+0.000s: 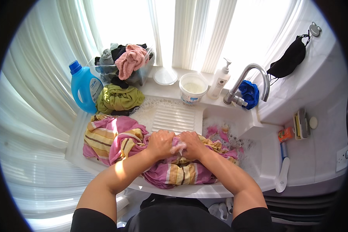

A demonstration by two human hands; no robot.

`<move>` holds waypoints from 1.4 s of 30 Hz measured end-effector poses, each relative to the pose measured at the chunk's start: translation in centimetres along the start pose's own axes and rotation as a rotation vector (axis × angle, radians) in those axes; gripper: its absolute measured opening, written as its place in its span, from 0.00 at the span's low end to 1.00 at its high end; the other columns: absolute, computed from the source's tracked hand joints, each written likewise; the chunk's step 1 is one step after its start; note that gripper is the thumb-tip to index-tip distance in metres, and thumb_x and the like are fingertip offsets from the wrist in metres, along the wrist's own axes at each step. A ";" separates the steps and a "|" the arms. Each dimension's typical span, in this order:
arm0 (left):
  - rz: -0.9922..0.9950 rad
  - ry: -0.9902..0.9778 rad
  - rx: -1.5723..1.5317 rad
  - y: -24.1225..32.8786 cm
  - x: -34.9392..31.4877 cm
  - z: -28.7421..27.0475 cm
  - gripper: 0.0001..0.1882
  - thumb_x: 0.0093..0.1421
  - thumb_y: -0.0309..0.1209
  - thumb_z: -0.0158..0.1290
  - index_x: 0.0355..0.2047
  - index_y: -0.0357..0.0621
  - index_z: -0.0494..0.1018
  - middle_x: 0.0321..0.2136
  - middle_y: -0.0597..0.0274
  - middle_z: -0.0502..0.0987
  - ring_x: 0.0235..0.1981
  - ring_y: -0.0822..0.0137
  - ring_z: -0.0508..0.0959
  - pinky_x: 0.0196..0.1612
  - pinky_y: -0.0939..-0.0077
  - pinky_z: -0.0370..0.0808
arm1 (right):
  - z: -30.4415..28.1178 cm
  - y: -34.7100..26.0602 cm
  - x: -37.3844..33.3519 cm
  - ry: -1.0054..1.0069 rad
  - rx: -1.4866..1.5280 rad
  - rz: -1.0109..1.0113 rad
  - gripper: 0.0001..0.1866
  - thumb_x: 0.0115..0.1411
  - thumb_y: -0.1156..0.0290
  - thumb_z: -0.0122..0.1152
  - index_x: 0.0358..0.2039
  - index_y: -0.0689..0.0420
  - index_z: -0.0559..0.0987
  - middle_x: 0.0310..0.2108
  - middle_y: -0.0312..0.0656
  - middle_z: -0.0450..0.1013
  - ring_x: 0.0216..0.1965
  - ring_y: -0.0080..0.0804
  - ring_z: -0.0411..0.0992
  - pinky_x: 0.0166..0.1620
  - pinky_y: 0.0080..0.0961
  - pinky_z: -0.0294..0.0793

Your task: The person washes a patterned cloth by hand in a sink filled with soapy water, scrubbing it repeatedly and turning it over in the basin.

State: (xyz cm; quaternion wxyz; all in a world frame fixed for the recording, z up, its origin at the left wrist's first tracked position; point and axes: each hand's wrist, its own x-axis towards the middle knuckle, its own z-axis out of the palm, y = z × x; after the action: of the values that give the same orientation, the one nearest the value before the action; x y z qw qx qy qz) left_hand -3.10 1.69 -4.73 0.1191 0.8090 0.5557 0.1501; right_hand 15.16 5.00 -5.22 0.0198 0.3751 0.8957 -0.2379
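A large wet cloth, pink with yellow and brown stripes (pixel 112 137), is bunched across the front of a white laundry sink (pixel 265 154). My left hand (pixel 160 144) is closed round a fold of it near the middle. Close beside it, my right hand (pixel 190 144) grips the same cloth, and a soapy pink bit shows between the two fists. Behind my hands lies the sink's ribbed washboard (pixel 174 118), with suds around it. Part of the cloth at the right dips into foamy water in the basin. My fingertips are hidden in the folds.
At the back left stand a blue detergent bottle (pixel 83 87), a green cloth (pixel 120 97) and a clear bin (pixel 145 75) of clothes. A white tub (pixel 193 89), pump bottle (pixel 219 81) and curved tap (pixel 265 79) line the back. A brush (pixel 283 170) lies at the right.
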 end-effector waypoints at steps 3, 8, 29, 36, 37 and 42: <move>-0.193 0.227 -0.022 -4.0 5.6 2.7 0.28 0.55 0.59 0.54 0.27 0.42 0.77 0.26 0.48 0.78 0.31 0.47 0.78 0.35 0.52 0.74 | 0.0 2.7 3.3 0.469 -0.027 0.067 0.35 0.45 0.46 0.69 0.51 0.51 0.75 0.48 0.44 0.72 0.53 0.41 0.67 0.56 0.41 0.61; -0.421 0.144 0.082 -2.1 3.2 1.6 0.27 0.55 0.59 0.53 0.29 0.44 0.79 0.29 0.47 0.78 0.33 0.46 0.78 0.35 0.52 0.74 | -0.7 0.3 1.9 0.143 0.418 0.186 0.39 0.42 0.46 0.72 0.52 0.54 0.73 0.53 0.48 0.67 0.55 0.47 0.65 0.57 0.44 0.61; 0.038 0.361 -0.086 1.0 -1.3 0.4 0.17 0.53 0.47 0.57 0.28 0.44 0.78 0.30 0.52 0.77 0.36 0.49 0.77 0.43 0.53 0.70 | 1.7 -1.8 -2.5 0.556 0.129 -0.071 0.31 0.46 0.48 0.63 0.47 0.54 0.76 0.48 0.48 0.71 0.51 0.46 0.68 0.46 0.51 0.64; 0.053 0.166 -0.017 0.0 -0.7 2.6 0.13 0.53 0.43 0.56 0.27 0.46 0.73 0.28 0.55 0.77 0.38 0.51 0.76 0.40 0.56 0.70 | 2.9 -0.8 -1.5 0.332 -0.021 -0.034 0.29 0.44 0.53 0.63 0.43 0.59 0.72 0.37 0.50 0.70 0.42 0.50 0.69 0.47 0.48 0.65; -0.035 0.119 0.007 -2.2 2.0 4.3 0.14 0.55 0.43 0.54 0.28 0.45 0.74 0.28 0.53 0.77 0.38 0.49 0.77 0.39 0.57 0.72 | 1.9 0.1 0.4 0.458 0.032 -0.070 0.25 0.44 0.54 0.61 0.37 0.61 0.72 0.34 0.51 0.71 0.38 0.51 0.69 0.45 0.44 0.67; -0.449 0.340 0.021 -1.9 7.1 3.6 0.24 0.60 0.52 0.50 0.35 0.43 0.79 0.33 0.47 0.79 0.39 0.45 0.78 0.45 0.51 0.72 | 2.4 2.2 3.3 0.690 -0.016 0.247 0.31 0.47 0.47 0.62 0.43 0.60 0.75 0.44 0.50 0.70 0.47 0.48 0.68 0.47 0.46 0.67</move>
State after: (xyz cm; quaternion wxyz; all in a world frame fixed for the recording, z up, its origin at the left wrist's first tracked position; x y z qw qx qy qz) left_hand -1.02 8.87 -7.95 0.0463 0.6299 0.7346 0.2478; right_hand 13.92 7.44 -8.95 -0.2519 0.5385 0.7995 -0.0861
